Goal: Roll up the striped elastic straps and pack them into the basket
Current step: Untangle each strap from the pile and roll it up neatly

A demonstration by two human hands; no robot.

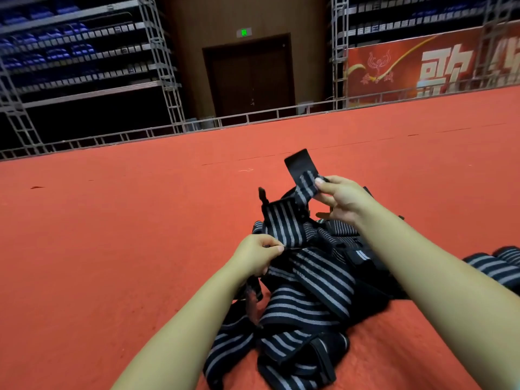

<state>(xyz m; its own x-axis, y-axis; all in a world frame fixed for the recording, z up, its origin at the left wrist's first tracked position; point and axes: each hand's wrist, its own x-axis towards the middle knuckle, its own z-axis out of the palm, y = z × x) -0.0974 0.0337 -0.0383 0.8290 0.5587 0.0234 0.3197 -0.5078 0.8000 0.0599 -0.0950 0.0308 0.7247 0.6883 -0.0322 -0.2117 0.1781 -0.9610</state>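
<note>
Nearest the camera, at six o'clock, a loose heap of striped elastic straps (304, 299) lies tangled on the red carpet floor (112, 235), black bands with grey lines running along them. At about four o'clock from the heap, against the frame's right edge, sit rolled straps (498, 267), just beside the heap; how many there are cannot be told.

Both bare forearms reach in from the bottom over the heap. The left hand (254, 256) is at the heap's ten o'clock side, its thumb and forefinger pinching the lower edge of one raised strap (284, 223). That strap rises from this pinch, folds, and runs on toward one o'clock to the right hand (342, 199), which hangs above the heap's far side. The right hand's fingers (320, 182) and thumb pinch the strap just below its plain black end tab (299, 163), which stands up past the fingertips.

Farther off, at twelve o'clock, the carpet ends at a low metal rail (253, 119). Beyond it stands a dark double door (249, 77) with a green sign (243, 32) above. Tiered blue seats (56, 46) rise at ten o'clock, and a red banner (422, 68) hangs at two o'clock.
</note>
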